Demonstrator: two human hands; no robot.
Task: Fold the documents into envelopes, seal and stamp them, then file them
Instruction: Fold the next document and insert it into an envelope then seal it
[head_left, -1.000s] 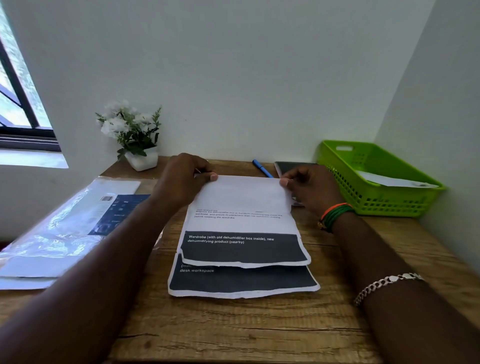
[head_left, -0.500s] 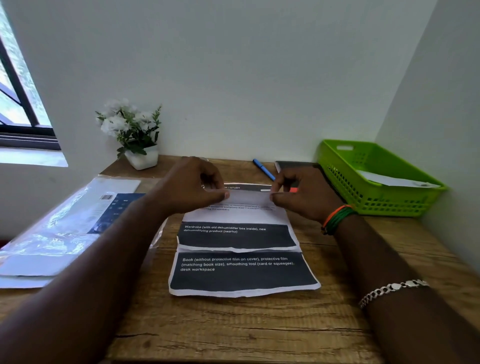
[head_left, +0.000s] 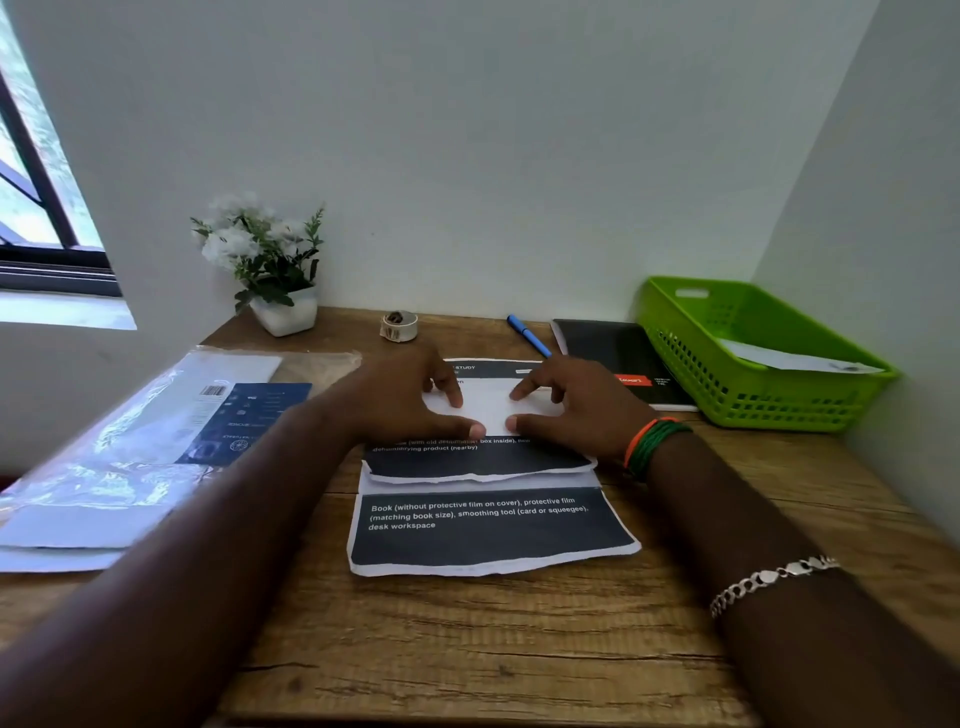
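Two printed documents lie stacked mid-desk. The top document (head_left: 480, 461) has its far white part folded down toward me over its dark band. My left hand (head_left: 400, 408) and my right hand (head_left: 576, 410) rest on that white flap, thumbs almost touching at its near edge and index fingers spread on top, pressing it flat. The lower document (head_left: 488, 535) sticks out toward me, its dark block of white text showing. A plastic packet of envelopes (head_left: 130, 447) lies at the left. A white envelope (head_left: 789, 358) sits in the green basket (head_left: 675, 332).
A tape roll (head_left: 399, 326), a blue pen (head_left: 527, 335) and a black notebook (head_left: 608, 348) lie behind the papers. A potted white flower (head_left: 270, 265) stands at the back left by the window. Walls close the desk at the back and right.
Both hands brought the top sheet's far edge toward me and down, and they now lie on the folded flap. The tape roll behind them has come into view.
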